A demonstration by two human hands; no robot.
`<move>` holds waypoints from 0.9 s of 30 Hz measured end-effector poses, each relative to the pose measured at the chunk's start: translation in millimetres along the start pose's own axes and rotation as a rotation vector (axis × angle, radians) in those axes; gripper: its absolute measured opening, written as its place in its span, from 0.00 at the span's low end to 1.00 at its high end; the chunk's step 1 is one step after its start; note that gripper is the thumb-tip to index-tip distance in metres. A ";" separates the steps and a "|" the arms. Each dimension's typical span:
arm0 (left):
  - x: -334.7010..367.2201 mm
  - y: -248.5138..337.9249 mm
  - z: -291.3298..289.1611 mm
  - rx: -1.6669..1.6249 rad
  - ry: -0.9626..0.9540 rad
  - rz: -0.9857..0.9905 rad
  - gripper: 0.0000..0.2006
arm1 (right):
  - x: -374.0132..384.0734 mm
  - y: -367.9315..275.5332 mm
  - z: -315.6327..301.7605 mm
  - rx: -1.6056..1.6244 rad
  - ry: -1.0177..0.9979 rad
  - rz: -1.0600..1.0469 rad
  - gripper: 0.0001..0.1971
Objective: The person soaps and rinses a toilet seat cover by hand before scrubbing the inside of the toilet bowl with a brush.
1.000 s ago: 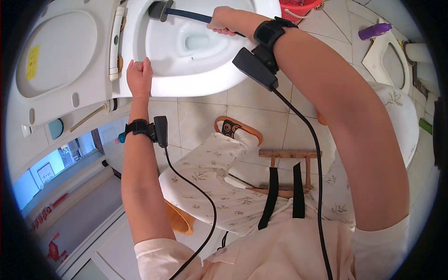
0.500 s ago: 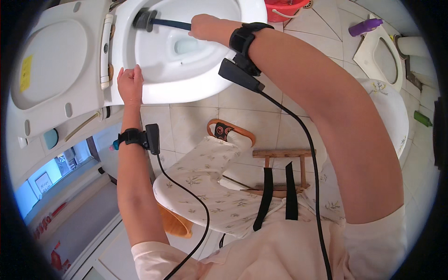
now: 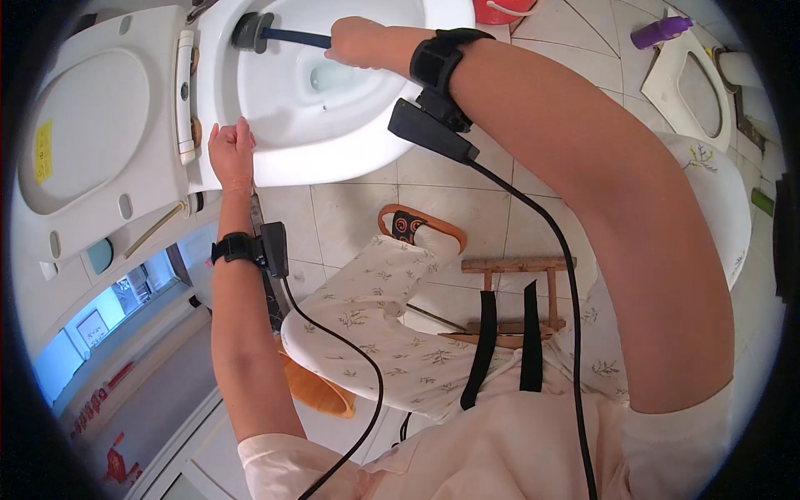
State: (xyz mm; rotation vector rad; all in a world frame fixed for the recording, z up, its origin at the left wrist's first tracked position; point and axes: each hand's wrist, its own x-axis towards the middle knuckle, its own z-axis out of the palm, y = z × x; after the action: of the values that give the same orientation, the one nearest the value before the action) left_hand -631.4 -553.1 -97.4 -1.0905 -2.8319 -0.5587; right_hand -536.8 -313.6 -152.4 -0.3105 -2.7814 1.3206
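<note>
My right hand (image 3: 356, 43) is closed round the dark blue handle of a toilet brush (image 3: 296, 37). The grey brush head lies against the inner wall of the white toilet bowl (image 3: 350, 164), on its upper left side. At the near left part of the rim, my left hand (image 3: 231, 154) is curled over the edge, its fingers bent; their undersides are hidden. Left of the bowl, the toilet seat and lid (image 3: 92, 142) stand raised, a yellow label on the lid. A little water shows at the bottom of the bowl.
A red bucket (image 3: 500, 10) stands beyond the bowl at the right. A purple bottle (image 3: 661, 32) and a loose white toilet seat (image 3: 667, 90) are at the far right. Below me are a wooden stool (image 3: 517, 265) and an orange basket (image 3: 317, 387). Black cables hang from both wristbands.
The brush head has shifted slightly up and left along the bowl wall, my right hand with it. My left hand stays on the rim.
</note>
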 end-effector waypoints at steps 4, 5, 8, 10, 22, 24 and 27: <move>4.9 4.0 3.0 0.067 -0.067 0.010 0.18 | -1.2 13.1 4.8 -0.072 0.139 -0.176 0.19; -0.4 1.9 3.6 0.033 0.047 0.024 0.13 | -3.2 9.9 4.4 -0.067 0.139 -0.176 0.19; -7.6 -4.5 -2.4 0.023 0.205 0.103 0.09 | -5.4 2.6 -8.0 -0.199 0.030 -0.361 0.19; -7.4 -9.3 -5.5 0.004 0.202 0.130 0.15 | -6.8 -7.0 -15.8 -0.163 -0.053 -0.176 0.20; -2.9 -6.7 -8.1 0.109 0.107 0.184 0.20 | -31.4 -32.6 -17.0 0.094 -0.028 -0.151 0.09; -1.6 -1.1 -6.9 0.122 0.061 0.143 0.23 | -40.7 -29.1 -32.2 0.047 -0.041 -0.140 0.10; -3.1 0.4 5.1 -0.048 0.037 0.061 0.25 | -47.6 -21.2 -33.5 -0.028 -0.009 -0.104 0.11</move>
State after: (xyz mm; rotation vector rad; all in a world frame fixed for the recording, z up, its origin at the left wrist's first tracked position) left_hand -628.4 -552.9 -102.6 -1.1579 -2.7565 -0.6378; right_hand -489.3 -310.6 -112.7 -0.1589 -2.7831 1.2642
